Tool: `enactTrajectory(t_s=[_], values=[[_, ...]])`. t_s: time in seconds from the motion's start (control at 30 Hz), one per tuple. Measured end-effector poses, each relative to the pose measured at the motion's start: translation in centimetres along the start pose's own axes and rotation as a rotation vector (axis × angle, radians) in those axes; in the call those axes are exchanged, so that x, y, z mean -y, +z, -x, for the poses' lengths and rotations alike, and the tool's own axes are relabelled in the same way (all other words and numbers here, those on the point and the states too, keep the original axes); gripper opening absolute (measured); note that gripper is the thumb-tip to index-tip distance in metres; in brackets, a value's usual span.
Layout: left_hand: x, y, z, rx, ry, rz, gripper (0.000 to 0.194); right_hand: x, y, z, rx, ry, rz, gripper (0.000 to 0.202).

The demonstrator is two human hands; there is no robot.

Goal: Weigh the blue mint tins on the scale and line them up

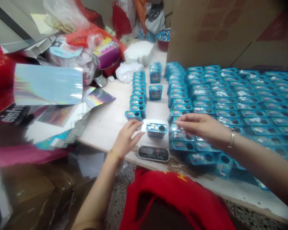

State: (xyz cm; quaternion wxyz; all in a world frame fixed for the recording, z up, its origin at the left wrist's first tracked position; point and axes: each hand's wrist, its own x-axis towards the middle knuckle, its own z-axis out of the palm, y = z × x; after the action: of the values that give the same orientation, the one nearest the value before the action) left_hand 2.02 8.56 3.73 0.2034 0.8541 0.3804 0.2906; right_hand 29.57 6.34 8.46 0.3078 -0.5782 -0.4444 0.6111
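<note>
A blue tin [156, 130] with several white tablets on top and a dark round opening stands on a small white scale [153, 154] with a black display panel. My left hand [128, 137] is just left of the tin, thumb and fingers apart, with nothing between them. To the right of the tin, my right hand [194, 124] hovers over the front of the tin rows, fingertips pinched together; whatever they may hold is too small to make out. A column of blue tins [137, 107] stands behind my left hand.
Many rows of blue tins [227, 105] cover the table's right side, before a large cardboard sheet [218, 35]. Two small groups of tins [155, 92] stand behind the scale. Shiny sheets [48, 84], bags and a purple box [107, 54] crowd the left. A bowl [163, 40] sits at the back.
</note>
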Motion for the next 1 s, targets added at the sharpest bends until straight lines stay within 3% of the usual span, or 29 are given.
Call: enactTrajectory(t_s=[0.17, 0.37, 0.57, 0.7, 0.83, 1.0], values=[[0.1, -0.4, -1.8, 0.131, 0.102, -0.025, 0.034, -1.7, 0.2, 0.3, 0.108, 0.071, -0.199, 0.028], [0.1, -0.7, -3.1, 0.269, 0.125, -0.061, 0.030, -1.5, 1.7, 0.3, 0.088, 0.053, -0.031, 0.022], [-0.9, -0.5, -4.4, 0.342, 0.114, -0.099, 0.013, -0.3, 2.3, -0.4, 0.022, 0.013, 0.073, 0.005], [-1.7, 0.1, -5.3, 0.385, 0.125, -0.128, 0.013, -0.7, 2.5, -1.3, 0.016, -0.063, 0.044, 0.012], [-2.4, 1.4, -6.2, 0.414, 0.148, -0.117, 0.014, -1.3, 2.4, -1.8, 0.005, -0.144, 0.132, 0.003], [-2.7, 2.4, -6.6, 0.373, 0.158, -0.009, 0.012, -1.0, 2.0, -1.7, -0.061, -0.245, 0.247, 0.029]])
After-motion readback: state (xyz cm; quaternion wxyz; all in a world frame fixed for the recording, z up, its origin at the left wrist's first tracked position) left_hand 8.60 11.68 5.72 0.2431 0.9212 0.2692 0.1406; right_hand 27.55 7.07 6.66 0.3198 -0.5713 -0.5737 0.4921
